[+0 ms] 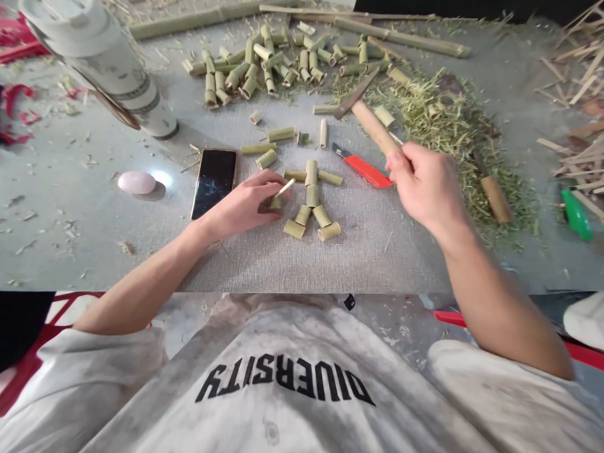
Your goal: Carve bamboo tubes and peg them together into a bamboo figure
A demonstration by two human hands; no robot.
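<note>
My right hand point(428, 185) is wrapped round the wooden handle of a hammer point(376, 126), its metal head raised over the table at the upper left of the hand. My left hand point(247, 204) is closed on a short bamboo piece point(275, 203), partly hidden by the fingers. A thin pale stick point(284, 188) juts up at the fingertips; whether it sits in the piece I cannot tell. Just right of that hand lies a figure of short bamboo tubes point(312, 195), with body, arms and bent legs. A red utility knife point(367, 170) with its blade showing lies left of my right hand.
Left of my left hand are a black phone point(215, 176) and a pink oval object point(136, 182). A white tumbler point(109, 64) stands farther back. Cut bamboo tubes point(249, 70) are heaped at the back. Green shavings point(451, 126) and a wooden-handled tool point(496, 198) lie right.
</note>
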